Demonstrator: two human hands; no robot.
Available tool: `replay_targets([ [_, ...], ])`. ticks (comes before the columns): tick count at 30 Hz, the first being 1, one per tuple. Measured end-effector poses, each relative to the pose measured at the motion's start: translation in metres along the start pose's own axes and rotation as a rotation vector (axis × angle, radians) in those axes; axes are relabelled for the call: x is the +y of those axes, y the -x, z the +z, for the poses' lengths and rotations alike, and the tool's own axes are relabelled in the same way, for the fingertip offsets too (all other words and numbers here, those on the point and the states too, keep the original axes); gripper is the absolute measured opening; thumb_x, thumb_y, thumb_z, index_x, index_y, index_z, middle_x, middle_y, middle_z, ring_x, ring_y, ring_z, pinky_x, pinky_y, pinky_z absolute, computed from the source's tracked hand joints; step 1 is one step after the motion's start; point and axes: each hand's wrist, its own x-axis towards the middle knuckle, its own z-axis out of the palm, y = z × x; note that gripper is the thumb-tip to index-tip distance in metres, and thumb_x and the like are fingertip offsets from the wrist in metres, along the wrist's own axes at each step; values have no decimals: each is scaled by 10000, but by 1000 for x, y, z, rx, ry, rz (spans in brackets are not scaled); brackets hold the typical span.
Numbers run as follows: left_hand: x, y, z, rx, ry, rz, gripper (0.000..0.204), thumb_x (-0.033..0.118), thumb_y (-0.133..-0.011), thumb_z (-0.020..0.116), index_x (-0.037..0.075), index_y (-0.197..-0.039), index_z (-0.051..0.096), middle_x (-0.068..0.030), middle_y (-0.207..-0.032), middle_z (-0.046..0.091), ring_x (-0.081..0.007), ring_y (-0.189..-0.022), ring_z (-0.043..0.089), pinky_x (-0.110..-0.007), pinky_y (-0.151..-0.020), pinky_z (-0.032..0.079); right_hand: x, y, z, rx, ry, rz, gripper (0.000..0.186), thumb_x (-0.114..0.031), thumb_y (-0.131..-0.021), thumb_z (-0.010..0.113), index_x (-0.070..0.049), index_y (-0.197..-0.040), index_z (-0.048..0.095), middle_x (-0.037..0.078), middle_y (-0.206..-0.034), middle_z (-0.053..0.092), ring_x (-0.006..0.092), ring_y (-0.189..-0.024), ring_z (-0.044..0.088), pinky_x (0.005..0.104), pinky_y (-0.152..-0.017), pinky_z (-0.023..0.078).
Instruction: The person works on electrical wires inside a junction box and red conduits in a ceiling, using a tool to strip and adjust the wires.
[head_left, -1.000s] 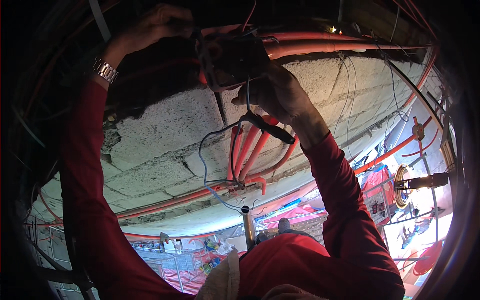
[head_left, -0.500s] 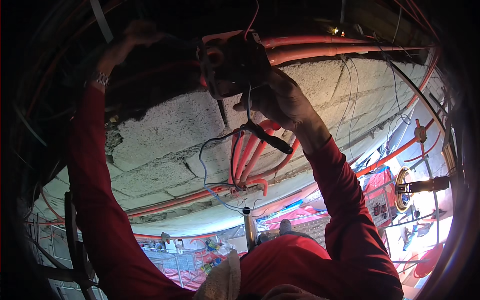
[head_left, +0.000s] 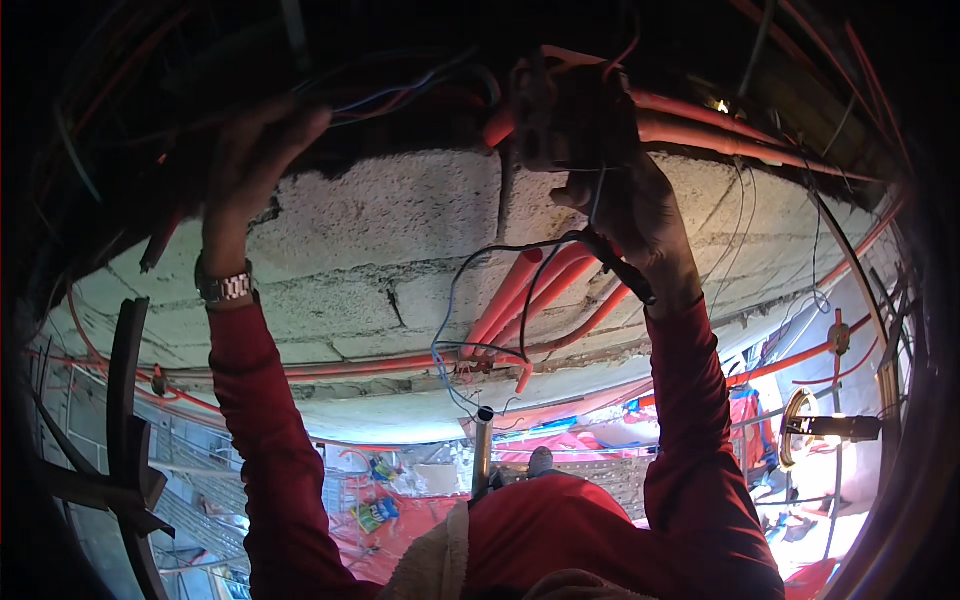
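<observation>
Raised at the upper left, my left hand (head_left: 255, 165) has its fingers closed around several thin electrical wires (head_left: 395, 95), blue and reddish, which stretch right toward the box; deep shadow blurs the grip. My right hand (head_left: 645, 215) holds an orange electrical junction box (head_left: 575, 115) from below and the right, its thumb under the lower edge. The inside of the box is too dark to make out. From it a thin wire drops past my right hand to a black-wrapped cable bundle (head_left: 622, 268). Blue and black wires (head_left: 450, 300) loop down from that bundle.
Orange conduits (head_left: 720, 130) run right from the box along a block wall (head_left: 370, 250). More bent orange conduits (head_left: 530, 300) come out lower down. A metal pole (head_left: 483, 450) stands near my body. Dark metal brackets (head_left: 125, 430) are at the left, a lit work lamp (head_left: 835, 428) at the right.
My left hand has come down and nearer, drawing the wires into clearer view. The box and my right hand appear further right in the picture as the view shifts.
</observation>
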Motion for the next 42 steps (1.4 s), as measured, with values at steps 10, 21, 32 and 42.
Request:
replay_targets([
  [10, 16, 8, 28, 113, 173, 199, 271, 323, -960, 757, 66, -884, 725, 43, -674, 547, -36, -639, 472, -243, -581, 362, 2, 0, -9, -69, -34, 20, 441, -282, -1015, 640, -7, -1354, 580, 201, -1263, 682, 327, -1017, 737, 554, -969, 581],
  [21, 0, -2, 58, 99, 83, 254, 373, 389, -992, 705, 52, -832, 704, 38, -639, 482, -45, -622, 423, -270, -569, 320, 2, -1, 6, -13, -54, 29, 414, -295, -1033, 625, -32, -1350, 580, 172, -1238, 688, 292, -970, 736, 552, -987, 564],
  [32, 29, 2, 31, 47, -47, 147, 437, 496, -946, 714, 94, -776, 722, -39, -573, 525, -122, -519, 483, -322, -514, 353, 0, 3, 11, 20, 43, 25, 437, -313, -1040, 624, -44, -1378, 558, 177, -1284, 688, 252, -909, 756, 492, -966, 577],
  [42, 52, 3, 16, 55, -180, 112, 456, 544, -930, 712, 97, -866, 774, -48, -611, 590, -125, -573, 578, -320, -554, 414, 0, 1, 15, 21, 5, 18, 398, -305, -1021, 648, -67, -1338, 609, 146, -1210, 712, 279, -896, 747, 540, -998, 546],
])
